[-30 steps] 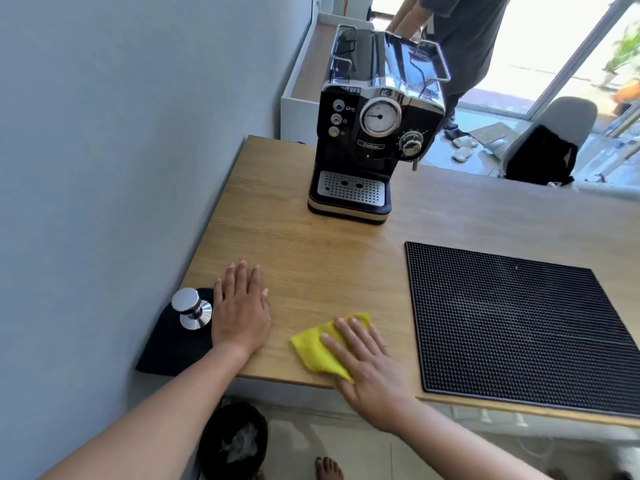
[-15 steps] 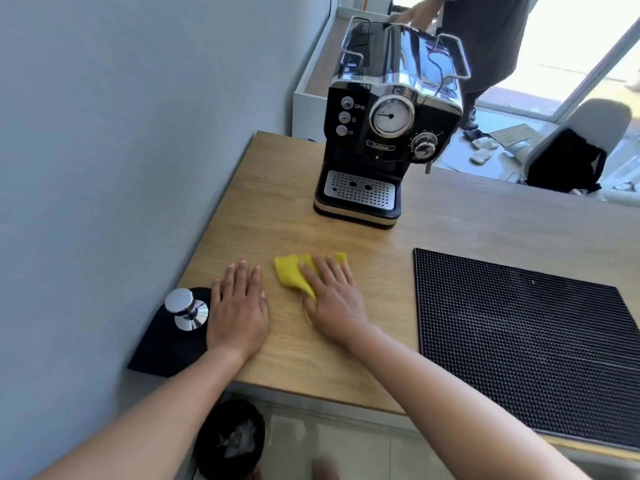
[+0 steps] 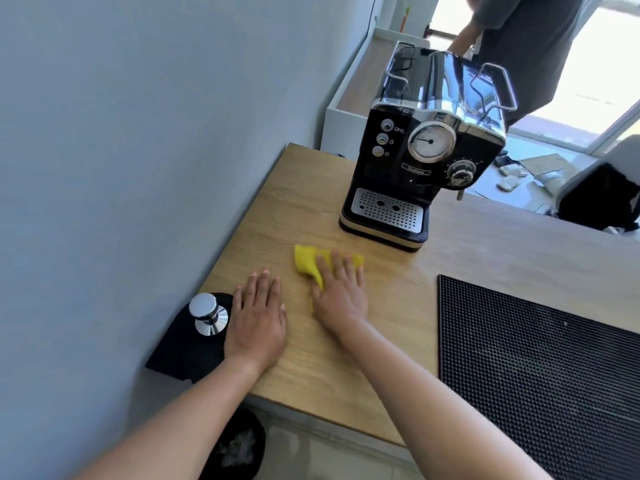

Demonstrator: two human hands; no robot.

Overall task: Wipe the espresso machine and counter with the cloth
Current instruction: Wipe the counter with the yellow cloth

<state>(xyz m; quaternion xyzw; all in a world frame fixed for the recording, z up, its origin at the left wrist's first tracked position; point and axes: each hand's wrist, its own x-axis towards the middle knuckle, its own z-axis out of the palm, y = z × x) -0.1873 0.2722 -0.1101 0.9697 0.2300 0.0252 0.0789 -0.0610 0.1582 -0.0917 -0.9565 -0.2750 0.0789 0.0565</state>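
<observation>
Cloth [image 3: 306,263] pressed flat on counter [image 3: 346,358] under right hand [image 3: 341,296].

Front nameplate [image 3: 416,169] of the espresso machine [image 3: 391,161] — it reads "Duchess".

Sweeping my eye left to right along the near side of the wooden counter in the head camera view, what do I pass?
Metal tamper on its black pad → left hand flat on the counter → right hand pressing the yellow cloth → black dotted mat.
</observation>
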